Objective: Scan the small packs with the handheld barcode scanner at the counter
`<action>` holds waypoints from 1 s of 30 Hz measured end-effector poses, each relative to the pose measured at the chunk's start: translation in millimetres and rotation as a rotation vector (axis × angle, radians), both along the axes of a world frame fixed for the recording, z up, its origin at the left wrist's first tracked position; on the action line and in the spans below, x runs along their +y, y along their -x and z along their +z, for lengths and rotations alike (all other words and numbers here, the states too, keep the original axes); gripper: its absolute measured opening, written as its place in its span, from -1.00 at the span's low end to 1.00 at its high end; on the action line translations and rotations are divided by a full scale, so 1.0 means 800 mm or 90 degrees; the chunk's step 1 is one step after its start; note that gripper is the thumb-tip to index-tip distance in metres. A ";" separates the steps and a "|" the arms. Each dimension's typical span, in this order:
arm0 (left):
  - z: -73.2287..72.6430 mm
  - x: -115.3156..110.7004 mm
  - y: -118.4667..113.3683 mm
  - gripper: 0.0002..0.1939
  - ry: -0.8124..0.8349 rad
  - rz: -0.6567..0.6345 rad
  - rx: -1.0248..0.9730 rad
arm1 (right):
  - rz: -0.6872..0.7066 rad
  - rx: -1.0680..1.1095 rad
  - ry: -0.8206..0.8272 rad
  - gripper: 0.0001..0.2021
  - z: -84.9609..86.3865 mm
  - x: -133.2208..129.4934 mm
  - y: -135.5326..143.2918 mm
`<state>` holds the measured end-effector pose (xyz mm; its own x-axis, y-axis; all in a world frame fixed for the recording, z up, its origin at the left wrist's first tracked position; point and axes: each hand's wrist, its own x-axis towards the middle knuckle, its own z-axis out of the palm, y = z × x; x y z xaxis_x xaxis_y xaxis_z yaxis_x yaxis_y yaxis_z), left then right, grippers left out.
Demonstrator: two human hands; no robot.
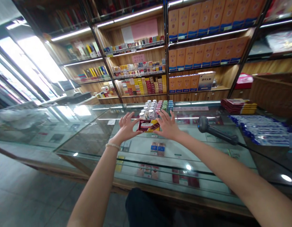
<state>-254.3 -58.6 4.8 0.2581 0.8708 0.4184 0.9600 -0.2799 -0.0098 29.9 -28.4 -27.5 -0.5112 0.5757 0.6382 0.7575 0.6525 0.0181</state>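
Plainly, the flat rectangular dark-red and yellow packet with chocolate pieces printed on its face (148, 125) is between the person's two hands, over the glass-topped display counter (195, 148); whether it touches the glass is hard to tell. The left hand (127, 128) has its thumb and forefinger closed on the packet's left end, the other fingers spread and raised. The right hand (168, 126) grips the right end likewise, thumb below, its remaining fingers fanned upward and holding nothing else. A pale beaded bracelet (113, 145) circles the left wrist.

Just beyond the packet stand rows of small bottles in white, pink, green and blue (152, 108). Beneath the glass, nearer the person, sit blue-and-brown small boxes (157, 148). To the right of the right hand lies a black handheld scanner with a cable (217, 131), and past it a spread of blue-and-white slim packets (264, 130). Behind these is a stack of dark-red and yellow flat packets (238, 106), beside a large brown box (276, 93). Farther back, lit wooden shelves carry tall orange boxes with blue bases (194, 56) and rows of small coloured packs (146, 85).
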 end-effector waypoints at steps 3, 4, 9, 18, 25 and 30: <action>0.000 0.008 0.011 -0.23 0.037 0.008 -0.002 | -0.004 -0.005 0.020 -0.36 -0.004 0.005 0.013; 0.000 0.010 0.014 -0.24 0.047 0.009 -0.003 | -0.005 -0.006 0.026 -0.36 -0.006 0.007 0.017; 0.000 0.015 0.020 -0.23 0.093 0.026 -0.002 | -0.014 -0.003 0.045 -0.35 -0.015 0.011 0.031; -0.012 0.018 0.023 -0.25 0.114 0.045 0.005 | -0.013 0.004 0.073 -0.35 -0.026 0.013 0.043; -0.029 0.028 0.032 -0.25 0.107 0.020 0.009 | -0.012 0.015 0.095 -0.37 -0.032 0.015 0.042; -0.032 0.026 0.031 -0.25 0.108 0.028 0.001 | -0.005 0.015 0.106 -0.39 -0.035 0.018 0.042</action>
